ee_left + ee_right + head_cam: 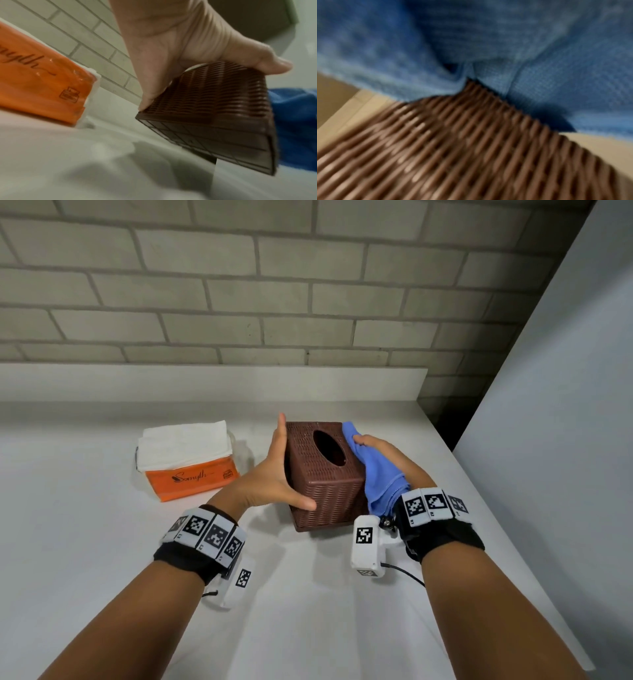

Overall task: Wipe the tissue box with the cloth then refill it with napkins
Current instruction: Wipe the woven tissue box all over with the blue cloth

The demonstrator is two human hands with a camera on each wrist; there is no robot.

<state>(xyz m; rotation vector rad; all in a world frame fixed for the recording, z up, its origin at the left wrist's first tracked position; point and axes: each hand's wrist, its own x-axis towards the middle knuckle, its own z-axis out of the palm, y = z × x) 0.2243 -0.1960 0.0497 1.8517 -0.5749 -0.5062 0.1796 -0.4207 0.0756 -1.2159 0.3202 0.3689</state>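
A brown woven tissue box (325,474) with an oval top slot sits tilted on the white counter (308,611). Its grid underside is partly off the surface in the left wrist view, on the box (214,101). My left hand (274,470) lies flat against the box's left side, fingers straight and thumb across the near face. My right hand (387,453) grips a blue cloth (376,474) and presses it on the box's right side. The right wrist view shows the cloth (539,54) against the weave of the box (453,155). My right fingers are hidden under the cloth.
An orange pack of white napkins (188,460), open at the top, lies left of the box, close to my left hand. A brick wall (274,302) with a low ledge closes the back. A white panel (565,405) stands along the counter's right edge.
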